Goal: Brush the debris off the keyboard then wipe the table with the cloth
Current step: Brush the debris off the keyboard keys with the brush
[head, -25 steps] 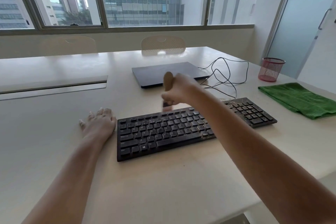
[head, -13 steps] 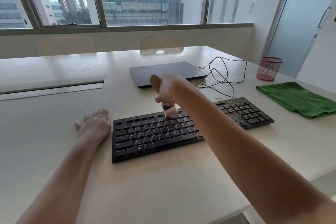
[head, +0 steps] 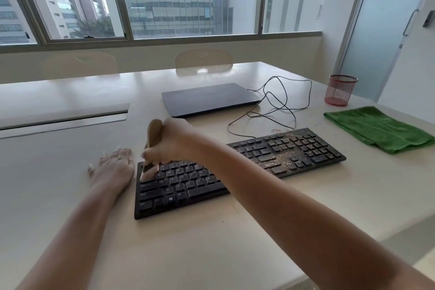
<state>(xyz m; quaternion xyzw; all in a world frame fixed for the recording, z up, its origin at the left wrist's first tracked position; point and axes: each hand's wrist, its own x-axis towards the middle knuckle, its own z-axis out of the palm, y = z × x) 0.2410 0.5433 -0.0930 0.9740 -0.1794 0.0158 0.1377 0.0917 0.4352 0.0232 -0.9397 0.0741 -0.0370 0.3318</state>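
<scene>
In the head view the right hand is closed around a small wooden-handled brush, its bristles on the left end of the black rectangular keyboard. The left hand lies flat and empty just left of the keyboard, brown debris covers the keyboard's right half, and the folded green cloth lies to the keyboard's right

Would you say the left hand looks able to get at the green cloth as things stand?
Probably not easily. The left hand lies flat beside the keyboard's left end, the green cloth lies past its far right end, and the right hand's outstretched arm crosses between.
</scene>
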